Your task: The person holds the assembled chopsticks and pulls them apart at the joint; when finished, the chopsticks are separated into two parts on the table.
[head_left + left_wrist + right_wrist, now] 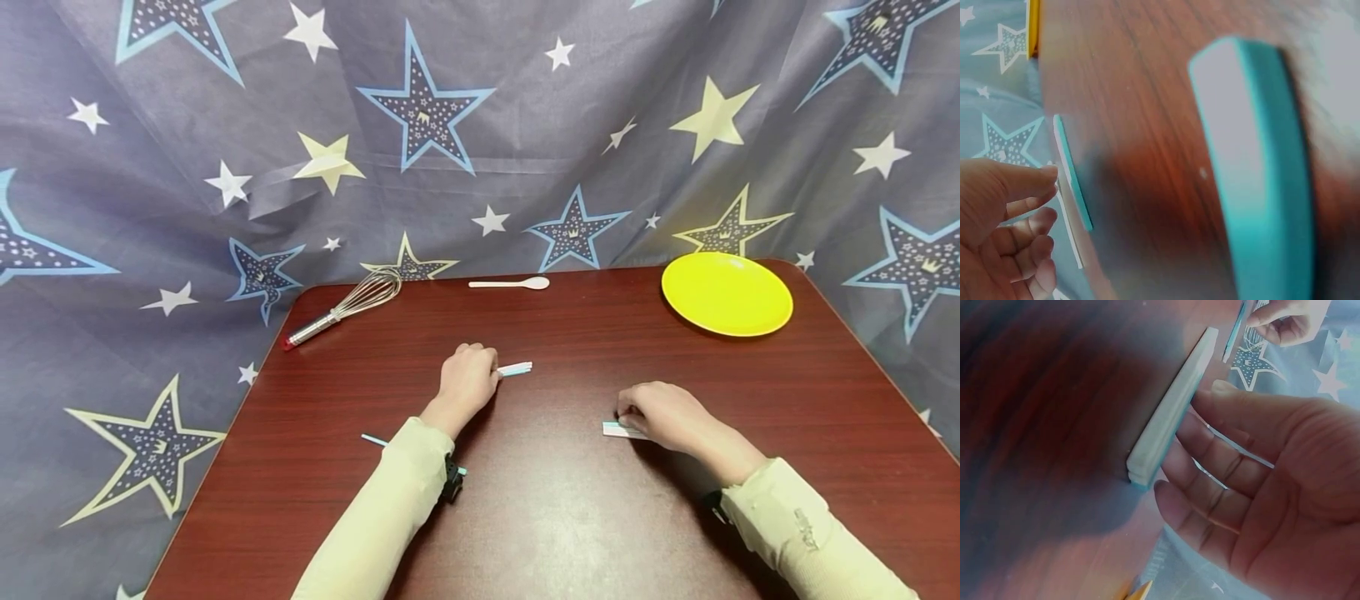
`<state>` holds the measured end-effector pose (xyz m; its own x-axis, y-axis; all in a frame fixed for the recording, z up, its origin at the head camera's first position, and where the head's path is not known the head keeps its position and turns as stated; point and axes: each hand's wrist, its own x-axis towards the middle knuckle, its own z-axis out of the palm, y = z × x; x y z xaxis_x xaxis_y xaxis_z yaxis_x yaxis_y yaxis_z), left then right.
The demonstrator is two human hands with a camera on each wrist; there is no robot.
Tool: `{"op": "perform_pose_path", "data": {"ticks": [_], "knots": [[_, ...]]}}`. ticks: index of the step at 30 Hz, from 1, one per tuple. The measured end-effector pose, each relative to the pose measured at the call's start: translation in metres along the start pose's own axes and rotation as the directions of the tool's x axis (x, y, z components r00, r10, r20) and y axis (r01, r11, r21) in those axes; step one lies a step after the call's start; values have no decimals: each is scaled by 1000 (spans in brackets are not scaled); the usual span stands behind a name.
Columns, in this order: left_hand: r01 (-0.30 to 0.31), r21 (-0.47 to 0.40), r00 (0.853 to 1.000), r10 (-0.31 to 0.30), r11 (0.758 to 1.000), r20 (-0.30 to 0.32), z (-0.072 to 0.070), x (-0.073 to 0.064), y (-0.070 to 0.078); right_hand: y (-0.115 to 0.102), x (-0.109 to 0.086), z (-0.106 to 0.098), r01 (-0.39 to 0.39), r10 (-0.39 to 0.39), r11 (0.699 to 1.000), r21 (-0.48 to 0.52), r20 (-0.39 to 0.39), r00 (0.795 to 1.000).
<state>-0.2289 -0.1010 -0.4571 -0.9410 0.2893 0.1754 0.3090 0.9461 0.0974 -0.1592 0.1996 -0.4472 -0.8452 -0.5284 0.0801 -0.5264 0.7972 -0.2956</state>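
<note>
My left hand (468,379) is at a short white-and-teal bundle of slim sticks (516,369), its right end showing past my thumb. In the left wrist view, the loosely bent fingers are beside those sticks, a narrow gap between. My right hand (663,412) is lowered over another white-and-teal piece (615,430). The right wrist view shows this piece (1169,419) in stacked layers, lying along my fingertips, the thumb not wrapped round it. A third teal stick (372,439) lies partly hidden under my left forearm; its white-and-teal end (1260,169) looms large in the left wrist view.
A whisk (348,308) with a red handle end lies at the back left of the brown table (570,333). The white spoon (510,283) is by the back edge, and a yellow plate (727,294) is at the back right. Starry cloth (495,75) hangs behind.
</note>
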Motion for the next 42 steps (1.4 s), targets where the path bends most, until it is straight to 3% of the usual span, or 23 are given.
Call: {"op": "perform_pose_path", "data": {"ticks": [8,14,21,26,34,39,42], "knots": [[80,-97,997,-77,992,29,-18,-16,-16,-2,1,-1,25,-25,1000,-5,-39,999],[99,-154,992,-85,983,96,-27,-28,-28,-4,1,-1,35,-35,999,-13,-72,997],[14,-195,991,11,981,130,-33,-45,-44,-9,2,-1,49,-51,999,-23,-107,993],[-52,-232,982,92,971,164,-36,-57,-58,-11,4,-2,53,-55,998,-25,-112,992],[-65,-304,960,143,951,241,-45,-79,-79,-12,5,-2,47,-48,999,-8,-103,994],[-115,-371,945,216,922,244,-48,-94,-95,-11,5,-2,48,-48,999,-4,-103,994],[-114,-370,942,219,922,255,-48,-102,-100,-11,6,-1,52,-52,999,-1,-106,993]]}}
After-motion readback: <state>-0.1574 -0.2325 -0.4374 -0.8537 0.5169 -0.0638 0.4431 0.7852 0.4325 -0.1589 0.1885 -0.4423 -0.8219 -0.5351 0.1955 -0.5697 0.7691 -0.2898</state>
